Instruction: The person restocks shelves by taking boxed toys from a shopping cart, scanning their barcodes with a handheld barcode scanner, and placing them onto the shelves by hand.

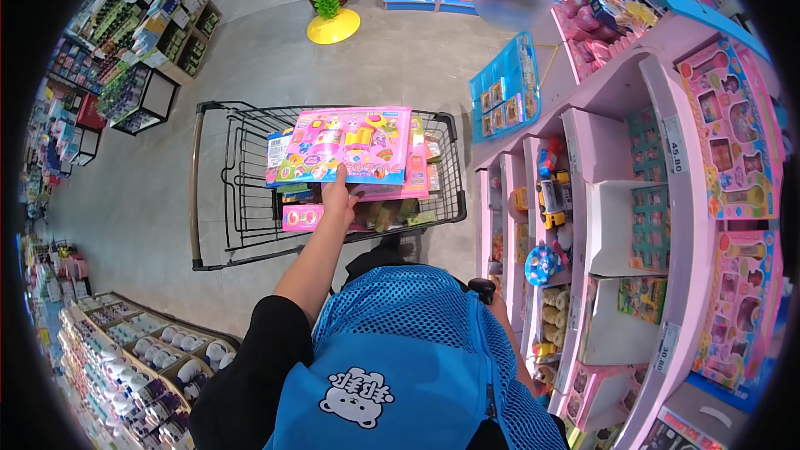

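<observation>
My left hand point(339, 196) grips the near edge of a flat pink toy box point(354, 146), thumb on top and fingers underneath. The box lies over the shopping cart point(242, 221), above other pink and green packages inside it. Another pink box point(317, 217) shows at the cart's near side. To the right of my blue mesh vest, my right hand point(498, 307) is partly visible beside a black rounded object point(482, 288); its fingers are mostly hidden.
Pink shelving point(612, 225) with toys runs close along the right. A blue display basket point(506, 87) hangs from it. A green plant-like stand on a yellow base point(333, 26) stands ahead. Bins of bottles point(154, 358) fill the lower left, and more shelves line the upper left.
</observation>
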Demonstrator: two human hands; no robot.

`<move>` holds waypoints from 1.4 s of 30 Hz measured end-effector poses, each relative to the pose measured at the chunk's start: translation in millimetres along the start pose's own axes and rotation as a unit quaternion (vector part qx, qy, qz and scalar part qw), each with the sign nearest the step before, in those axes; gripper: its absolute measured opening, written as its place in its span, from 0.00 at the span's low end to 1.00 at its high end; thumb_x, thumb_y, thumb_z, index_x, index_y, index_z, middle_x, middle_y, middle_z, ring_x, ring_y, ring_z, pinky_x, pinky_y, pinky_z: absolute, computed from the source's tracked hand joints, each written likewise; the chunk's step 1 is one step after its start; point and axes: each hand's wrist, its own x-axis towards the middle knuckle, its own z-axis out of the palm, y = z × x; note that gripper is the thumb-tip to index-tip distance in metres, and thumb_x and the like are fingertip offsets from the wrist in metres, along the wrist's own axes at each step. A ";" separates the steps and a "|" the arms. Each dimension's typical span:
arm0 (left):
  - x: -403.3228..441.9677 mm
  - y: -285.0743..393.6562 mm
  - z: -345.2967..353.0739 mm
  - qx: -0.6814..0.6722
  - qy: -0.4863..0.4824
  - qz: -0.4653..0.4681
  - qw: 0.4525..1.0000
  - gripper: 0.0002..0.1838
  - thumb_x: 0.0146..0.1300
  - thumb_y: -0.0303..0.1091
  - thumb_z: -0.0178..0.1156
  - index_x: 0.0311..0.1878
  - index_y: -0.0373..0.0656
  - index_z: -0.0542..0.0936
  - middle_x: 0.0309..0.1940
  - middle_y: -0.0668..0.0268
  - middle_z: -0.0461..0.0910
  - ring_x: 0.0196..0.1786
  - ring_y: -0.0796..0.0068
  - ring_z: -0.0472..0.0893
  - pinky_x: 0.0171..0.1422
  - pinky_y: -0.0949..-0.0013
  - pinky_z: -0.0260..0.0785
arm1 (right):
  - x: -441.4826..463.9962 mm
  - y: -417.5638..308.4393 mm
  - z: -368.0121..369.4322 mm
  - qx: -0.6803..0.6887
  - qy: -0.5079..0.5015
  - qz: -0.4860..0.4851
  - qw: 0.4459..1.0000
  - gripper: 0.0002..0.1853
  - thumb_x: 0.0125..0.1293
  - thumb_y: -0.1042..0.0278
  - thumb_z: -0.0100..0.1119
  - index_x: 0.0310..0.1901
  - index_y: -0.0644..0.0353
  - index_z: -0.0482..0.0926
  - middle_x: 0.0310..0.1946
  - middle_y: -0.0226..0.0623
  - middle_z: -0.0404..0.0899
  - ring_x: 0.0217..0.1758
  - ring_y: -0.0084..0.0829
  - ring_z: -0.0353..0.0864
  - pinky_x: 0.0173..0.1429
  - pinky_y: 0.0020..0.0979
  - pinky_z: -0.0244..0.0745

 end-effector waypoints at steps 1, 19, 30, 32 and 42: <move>-3.7 3.0 -2.0 0.010 0.009 0.004 1.000 0.20 0.72 0.50 0.61 0.56 0.45 0.76 0.45 0.63 0.83 0.44 0.62 0.84 0.50 0.50 0.77 | 5.3 6.6 2.8 0.002 -0.002 -0.003 1.000 0.21 0.55 0.57 0.75 0.44 0.63 0.83 0.38 0.53 0.86 0.44 0.52 0.87 0.47 0.43 0.80; -50.9 34.8 -69.3 -0.026 -0.080 0.053 0.995 0.20 0.72 0.35 0.60 0.61 0.34 0.74 0.55 0.59 0.82 0.54 0.67 0.83 0.62 0.59 0.76 | 23.1 -77.2 -26.0 -0.021 -0.076 0.005 0.997 0.10 0.55 0.73 0.65 0.38 0.65 0.76 0.19 0.36 0.76 0.17 0.29 0.75 0.21 0.33 0.69; -20.6 45.5 -60.6 0.106 -0.303 -0.104 0.941 0.25 0.72 0.39 0.61 0.66 0.35 0.72 0.59 0.58 0.81 0.56 0.65 0.84 0.63 0.58 0.78 | 6.2 -82.3 -41.7 0.027 -0.068 0.080 0.994 0.13 0.56 0.77 0.66 0.42 0.65 0.74 0.18 0.33 0.74 0.13 0.27 0.74 0.15 0.31 0.68; -10.5 40.8 -52.3 0.145 -0.312 -0.125 0.931 0.24 0.72 0.40 0.61 0.65 0.35 0.73 0.58 0.59 0.82 0.54 0.67 0.85 0.61 0.60 0.78 | -0.8 -79.4 -42.8 0.032 -0.062 0.092 0.993 0.14 0.56 0.76 0.66 0.42 0.65 0.74 0.18 0.33 0.74 0.14 0.27 0.75 0.16 0.30 0.68; 24.7 29.7 -31.9 0.208 -0.298 -0.165 0.917 0.23 0.72 0.42 0.62 0.63 0.37 0.75 0.55 0.61 0.83 0.52 0.70 0.85 0.60 0.64 0.78 | -35.6 -31.8 -45.7 0.045 -0.037 0.134 0.989 0.14 0.58 0.72 0.67 0.42 0.67 0.74 0.22 0.38 0.79 0.17 0.30 0.79 0.20 0.30 0.75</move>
